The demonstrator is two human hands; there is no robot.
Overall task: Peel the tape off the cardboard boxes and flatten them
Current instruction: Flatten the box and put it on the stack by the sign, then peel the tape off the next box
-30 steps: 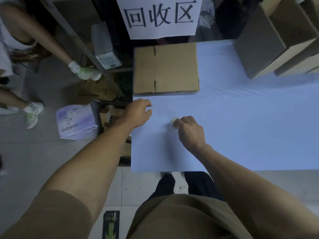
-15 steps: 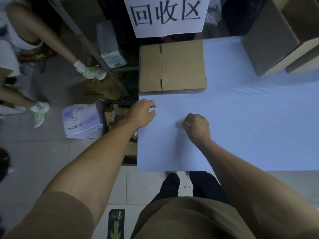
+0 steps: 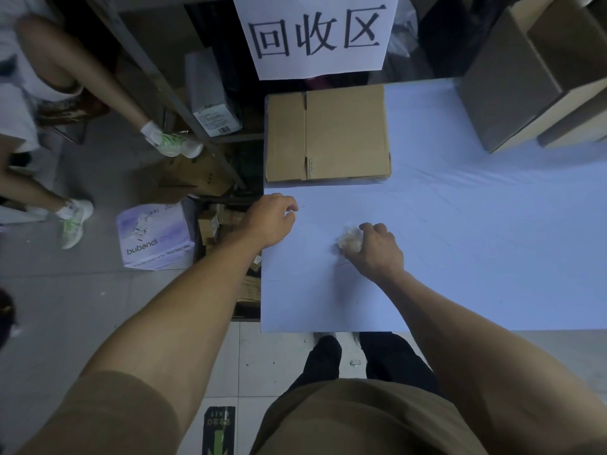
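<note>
A crumpled ball of tape (image 3: 350, 239) is gripped in the curled right hand (image 3: 377, 254) on the counter (image 3: 476, 251). The left hand (image 3: 271, 221), fingers curled with nothing seen inside, is rested at nine o'clock. A flattened cardboard box (image 3: 328, 134) is laid at twelve o'clock.

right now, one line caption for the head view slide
Right hand grips a wad of peeled tape on the table; flattened box behind.
</note>
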